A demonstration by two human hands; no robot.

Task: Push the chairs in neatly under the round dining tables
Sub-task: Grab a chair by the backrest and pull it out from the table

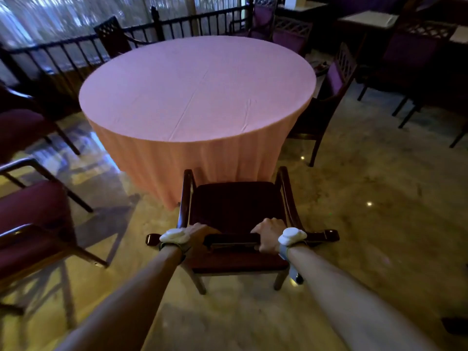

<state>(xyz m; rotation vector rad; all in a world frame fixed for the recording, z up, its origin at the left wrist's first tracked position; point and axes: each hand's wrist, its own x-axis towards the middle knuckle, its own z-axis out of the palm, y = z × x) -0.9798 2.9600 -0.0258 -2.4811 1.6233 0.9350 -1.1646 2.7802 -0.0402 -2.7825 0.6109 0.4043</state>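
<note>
A dark wooden armchair (235, 206) with a maroon seat stands in front of me, facing a round table (197, 92) draped in a pink cloth that hangs to the floor. Its front edge and armrest tips just reach the hanging cloth; most of the seat is outside the table. My left hand (196, 233) and my right hand (268, 234) both grip the top rail of the chair's back, a short distance apart. White devices are strapped to both wrists.
Two maroon armchairs (33, 224) stand away from the table at the left. Another chair (326, 97) sits at the table's right side, and one (114, 36) behind it by a dark railing (63, 54). More chairs and tables fill the right rear. The floor is polished stone.
</note>
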